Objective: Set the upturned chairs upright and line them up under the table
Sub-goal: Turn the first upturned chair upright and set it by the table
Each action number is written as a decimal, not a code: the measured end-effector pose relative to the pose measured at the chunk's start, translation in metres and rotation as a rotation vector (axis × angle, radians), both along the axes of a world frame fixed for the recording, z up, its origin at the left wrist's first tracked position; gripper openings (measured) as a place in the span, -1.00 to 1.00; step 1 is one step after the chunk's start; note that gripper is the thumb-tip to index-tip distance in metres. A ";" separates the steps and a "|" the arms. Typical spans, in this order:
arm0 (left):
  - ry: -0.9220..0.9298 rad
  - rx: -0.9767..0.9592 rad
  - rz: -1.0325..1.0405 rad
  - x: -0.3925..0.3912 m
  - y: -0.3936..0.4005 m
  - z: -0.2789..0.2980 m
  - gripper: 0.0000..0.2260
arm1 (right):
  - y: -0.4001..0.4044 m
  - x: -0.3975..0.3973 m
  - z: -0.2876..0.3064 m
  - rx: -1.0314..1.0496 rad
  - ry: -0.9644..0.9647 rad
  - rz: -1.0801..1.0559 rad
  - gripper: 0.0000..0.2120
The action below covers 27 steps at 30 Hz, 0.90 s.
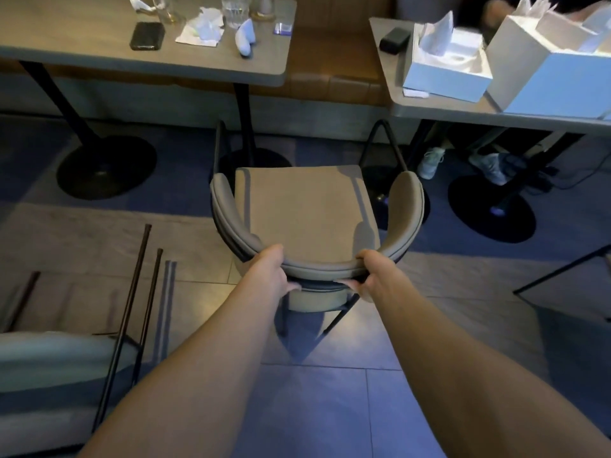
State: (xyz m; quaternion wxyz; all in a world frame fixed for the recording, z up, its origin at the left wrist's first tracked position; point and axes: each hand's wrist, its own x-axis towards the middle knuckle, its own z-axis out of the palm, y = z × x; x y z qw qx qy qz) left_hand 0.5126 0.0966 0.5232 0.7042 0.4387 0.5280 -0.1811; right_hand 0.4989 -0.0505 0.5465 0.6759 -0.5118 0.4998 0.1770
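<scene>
A beige upholstered chair [307, 209] with a curved backrest and thin black legs stands upright in the middle of the floor, its seat facing the gap between two tables. My left hand [269, 271] grips the left part of the backrest rim. My right hand [375, 276] holds the right part of the same rim. A second chair [49, 365] lies overturned at the lower left, its dark legs [132, 292] pointing away from me. The left table [198, 66] stands just beyond the upright chair.
The left table carries a phone [147, 35], glasses and crumpled napkins. The right table [439, 109] holds white boxes [446, 71]. Round black pedestal bases [105, 166] sit on the floor. A person's shoes [429, 161] show under the right table. A brown bench [334, 61] runs behind.
</scene>
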 end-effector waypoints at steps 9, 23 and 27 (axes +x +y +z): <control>0.078 0.040 -0.041 0.035 0.003 -0.012 -0.39 | -0.003 0.034 -0.011 -0.005 0.041 0.011 -0.62; -0.098 -0.053 -0.176 -0.046 0.047 0.035 -0.43 | 0.051 -0.027 -0.006 -0.193 0.012 0.036 -0.32; -0.096 -0.115 -0.075 -0.118 0.096 0.060 -0.78 | 0.108 -0.087 0.019 0.016 0.043 0.242 -0.57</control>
